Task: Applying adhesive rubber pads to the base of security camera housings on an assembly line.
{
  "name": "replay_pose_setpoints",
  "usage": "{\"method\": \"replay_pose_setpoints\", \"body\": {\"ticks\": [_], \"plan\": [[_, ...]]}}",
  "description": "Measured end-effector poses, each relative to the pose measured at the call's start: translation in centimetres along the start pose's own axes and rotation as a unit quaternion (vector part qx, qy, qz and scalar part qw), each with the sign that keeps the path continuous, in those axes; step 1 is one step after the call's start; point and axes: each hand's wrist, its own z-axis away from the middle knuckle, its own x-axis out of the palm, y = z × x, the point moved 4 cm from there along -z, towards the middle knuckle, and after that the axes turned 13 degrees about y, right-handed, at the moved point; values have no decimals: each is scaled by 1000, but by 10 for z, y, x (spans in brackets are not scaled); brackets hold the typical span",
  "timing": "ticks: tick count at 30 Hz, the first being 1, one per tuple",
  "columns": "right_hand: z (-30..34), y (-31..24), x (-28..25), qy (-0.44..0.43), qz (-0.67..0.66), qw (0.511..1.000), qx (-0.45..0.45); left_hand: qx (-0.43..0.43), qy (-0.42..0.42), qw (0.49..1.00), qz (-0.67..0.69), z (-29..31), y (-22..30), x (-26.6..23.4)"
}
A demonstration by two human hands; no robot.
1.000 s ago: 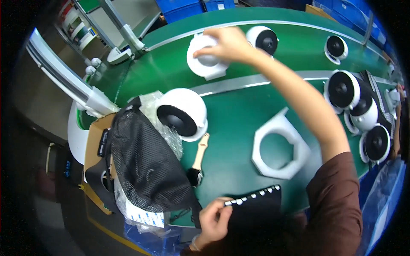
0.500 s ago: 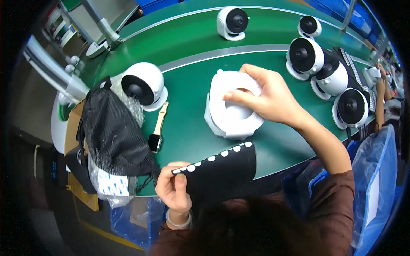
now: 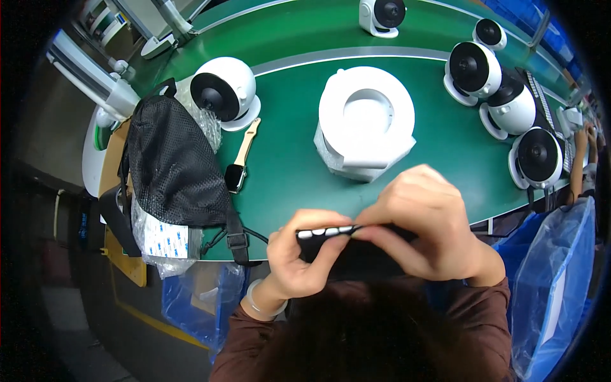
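Observation:
Close to the table's front edge, my left hand (image 3: 304,258) and my right hand (image 3: 428,232) pinch a black sheet with white round dots (image 3: 321,233) along its edge. Their fingertips nearly meet over the strip, and most of the sheet is hidden below the hands. Just beyond them stands a white round housing (image 3: 331,118), its ring-shaped base facing up and its lower part wrapped in a translucent bag (image 3: 337,167). Neither hand touches it. A smartwatch (image 3: 235,177) with a beige strap lies left of the housing.
A black mesh bag (image 3: 172,165) and a white ball-shaped camera (image 3: 237,86) occupy the left side. Several similar cameras (image 3: 538,155) stand at right, beside a keyboard (image 3: 541,105). Blue plastic-lined bins (image 3: 554,267) flank the green table. Another person's hand (image 3: 580,137) shows far right.
My right hand has let go of the white housing and come back to pinch the dotted sheet beside my left hand. The housing now stands untouched. The whole view has shifted somewhat.

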Motion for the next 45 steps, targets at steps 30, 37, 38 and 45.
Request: {"method": "replay_pose_setpoints", "body": {"ticks": [30,37,38,45], "plan": [[-31,38,6,91,26,986,140,-15,-63,991,-118,-22,-21,26],[-25,35,7,103,11,987,121,12,-72,992,-98,-23,-23,28],[-26,35,8,102,11,987,125,15,-76,991,-107,-24,-23,27],[-26,37,10,108,22,987,117,32,-73,990,-117,-26,-21,27]]}}
